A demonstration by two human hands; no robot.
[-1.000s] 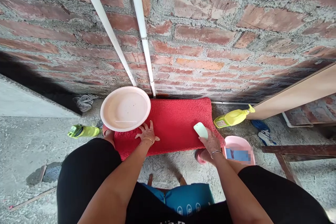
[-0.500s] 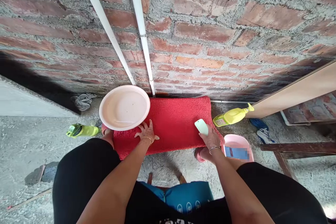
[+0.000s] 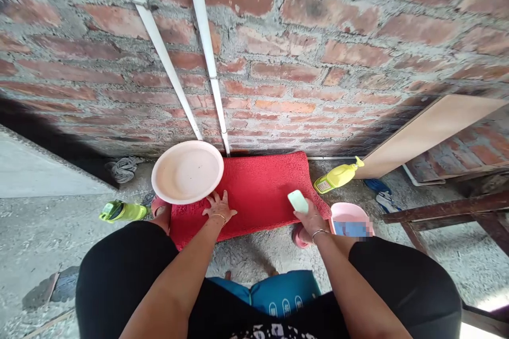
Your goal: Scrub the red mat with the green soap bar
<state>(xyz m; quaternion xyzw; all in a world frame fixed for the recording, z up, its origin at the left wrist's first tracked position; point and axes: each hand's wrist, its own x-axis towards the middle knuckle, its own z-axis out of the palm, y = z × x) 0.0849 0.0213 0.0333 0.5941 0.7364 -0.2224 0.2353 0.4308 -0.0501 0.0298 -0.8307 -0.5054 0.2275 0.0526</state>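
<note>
A red textured mat [image 3: 258, 185] lies lengthwise along the wall between my feet. My left hand [image 3: 219, 209] rests flat on its left part with the fingers spread, fingertips near the rim of a pale pink basin [image 3: 186, 172]. That basin sits over the mat's left end. At the mat's right side, my right hand [image 3: 312, 218] is closed around the near end of a pale green scrub brush [image 3: 298, 201]. Its flat back faces up; the underside is hidden against the mat.
A yellow pump bottle [image 3: 338, 177] leans beyond the mat's right end, near a small pink bucket [image 3: 350, 212] with a phone-like object on it. A green bottle [image 3: 123, 211] lies at left. Wooden bars [image 3: 437, 212] stand right; a brick wall [image 3: 278, 71] rises ahead.
The whole view has shifted a little, showing more wall. My left hand stays flat on the mat, and my right hand keeps its hold on the brush, with little visible movement across the mat.
</note>
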